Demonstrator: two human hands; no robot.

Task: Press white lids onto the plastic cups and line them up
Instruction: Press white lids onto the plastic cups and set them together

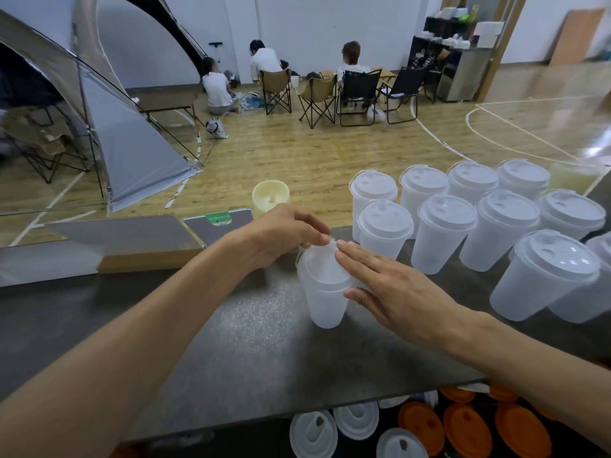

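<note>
A wood-floored sports hall [297, 153] with painted court lines fills the background, with a grey dome tent [109, 133] at the left, folding camp chairs [330, 90] and three people sitting near the far wall, and dark shelving [443, 44] with white boxes at the right. In front lies the dark speckled bench [231, 325], which carries a flat cardboard box [132, 242] at the left, a tablet-like device with a green tag [218, 223] beside it, and a pale yellow cylinder [270, 197] at the far edge. On the right of the bench stand the finished lidded cups [479, 226], translucent, each with a white lid, in rows side by side and touching. Under the near edge of the bench lie loose white lids [330, 431] and orange lids [469, 428]. In the middle of the bench stands the plastic cup [325, 302], upright, apart from the rows, with a white lid [322, 266] sitting on its rim. The right hand [396, 289] lies flat over the right side of that lid, fingers straight and together, thumb along the cup's side. The left hand [287, 229] reaches in from the far left side, its grip a pinch of curled fingertips at the lid's far edge.
</note>
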